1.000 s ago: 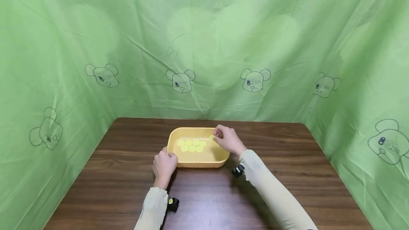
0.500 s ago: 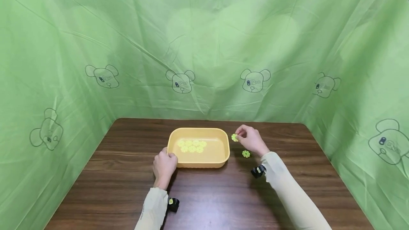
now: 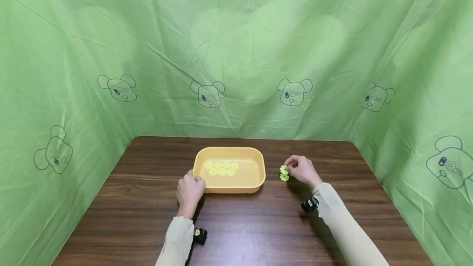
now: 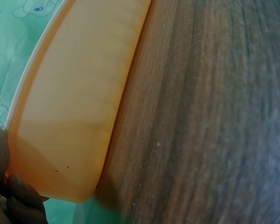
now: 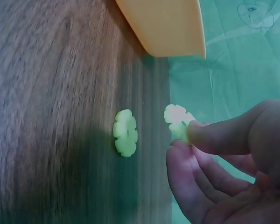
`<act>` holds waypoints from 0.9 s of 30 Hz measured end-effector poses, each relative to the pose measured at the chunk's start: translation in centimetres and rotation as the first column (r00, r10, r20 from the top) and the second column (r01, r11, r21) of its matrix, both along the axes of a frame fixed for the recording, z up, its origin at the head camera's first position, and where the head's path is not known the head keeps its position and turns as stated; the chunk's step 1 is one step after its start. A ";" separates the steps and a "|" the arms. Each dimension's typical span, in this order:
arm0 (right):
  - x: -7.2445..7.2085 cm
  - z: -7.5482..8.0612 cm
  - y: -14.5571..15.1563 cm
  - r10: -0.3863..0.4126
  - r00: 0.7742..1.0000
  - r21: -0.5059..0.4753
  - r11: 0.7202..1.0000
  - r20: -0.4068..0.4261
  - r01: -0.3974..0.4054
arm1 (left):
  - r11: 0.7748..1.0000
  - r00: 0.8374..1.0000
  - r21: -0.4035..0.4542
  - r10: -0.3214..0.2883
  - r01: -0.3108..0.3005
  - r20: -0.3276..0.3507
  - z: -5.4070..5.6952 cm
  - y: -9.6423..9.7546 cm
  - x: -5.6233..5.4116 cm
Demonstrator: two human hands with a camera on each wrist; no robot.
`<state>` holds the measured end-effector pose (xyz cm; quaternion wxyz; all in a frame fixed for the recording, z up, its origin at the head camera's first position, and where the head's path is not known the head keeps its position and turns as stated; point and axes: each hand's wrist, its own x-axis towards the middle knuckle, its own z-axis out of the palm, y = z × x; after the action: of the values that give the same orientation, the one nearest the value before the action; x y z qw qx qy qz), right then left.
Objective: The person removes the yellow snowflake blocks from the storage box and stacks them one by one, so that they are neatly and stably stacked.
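My left hand (image 3: 190, 191) grips the near left corner of a yellow plastic bin (image 3: 233, 190), thumb over the rim. Inside the bin, toward its left, several yellow-green flower-shaped discs (image 3: 221, 168) lie in a cluster. To the right of the bin, my right hand (image 3: 302, 170) pinches one notched flower disc (image 5: 177, 117) between thumb and fingers, above the table. A second flower disc (image 5: 125, 133) lies flat on the table just below it. The left wrist view shows the bin's outer side wall (image 4: 79, 102) with fingers (image 4: 23, 200) curled at its corner.
The bin stands on a dark wood-grain table (image 3: 236, 233). Green fabric (image 3: 236, 52) printed with bear heads hangs behind the table and along both sides. A black camera band (image 3: 309, 205) sits on the right wrist, another device (image 3: 200, 236) on the left.
My right hand has lifted a flower disc out of the bin, carried it right over the rim, and brought it near the disc on the table. The left hand keeps its grip.
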<state>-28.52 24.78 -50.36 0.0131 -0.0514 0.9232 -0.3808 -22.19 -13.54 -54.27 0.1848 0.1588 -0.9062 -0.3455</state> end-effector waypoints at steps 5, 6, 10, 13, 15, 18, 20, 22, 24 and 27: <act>-0.2 -0.5 0.4 -0.006 0.999 -0.025 1.000 0.038 0.007 | 1.000 1.000 0.000 -0.003 0.003 0.001 0.0 0.0 0.1; -0.2 -0.6 0.4 -0.004 0.999 -0.025 1.000 0.042 0.005 | 1.000 1.000 0.001 -0.004 0.004 0.000 0.0 0.0 0.1; -0.3 -1.0 0.4 0.002 0.999 -0.003 1.000 0.054 -0.002 | 1.000 1.000 0.003 -0.002 0.002 -0.002 -0.1 0.0 0.0; -0.3 -1.3 0.3 0.007 0.998 0.005 1.000 0.065 -0.007 | 1.000 1.000 0.003 -0.001 0.001 -0.002 -0.1 -0.1 0.0; -0.2 -1.5 0.2 0.011 0.998 0.003 1.000 0.069 -0.011 | 1.000 1.000 0.002 0.000 0.000 -0.001 -0.1 -0.1 0.0; -0.2 -1.6 0.1 0.017 0.997 0.003 1.000 0.070 -0.017 | 1.000 1.000 0.001 -0.002 0.002 -0.004 0.0 -0.1 0.0; -0.2 -1.6 0.2 0.020 0.997 0.010 1.000 0.071 -0.021 | 1.000 1.000 -0.003 -0.002 0.002 -0.006 0.1 -0.2 0.0; -0.1 -1.7 0.2 0.021 0.997 0.016 1.000 0.074 -0.022 | 1.000 1.000 -0.005 -0.003 0.003 -0.007 0.1 -0.2 0.0; -0.2 -1.8 0.3 0.025 0.997 0.025 0.999 0.071 -0.026 | 1.000 1.000 -0.006 -0.004 0.004 -0.007 0.1 -0.2 -0.1; -0.2 -1.9 0.3 0.029 0.998 0.063 0.998 0.048 -0.032 | 1.000 1.000 -0.004 -0.003 0.003 -0.008 0.0 -0.1 -0.1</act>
<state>-28.75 25.10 -52.30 0.0421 -0.0561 0.9334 -0.3520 -22.26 -13.69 -54.26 0.1882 0.1556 -0.9065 -0.3444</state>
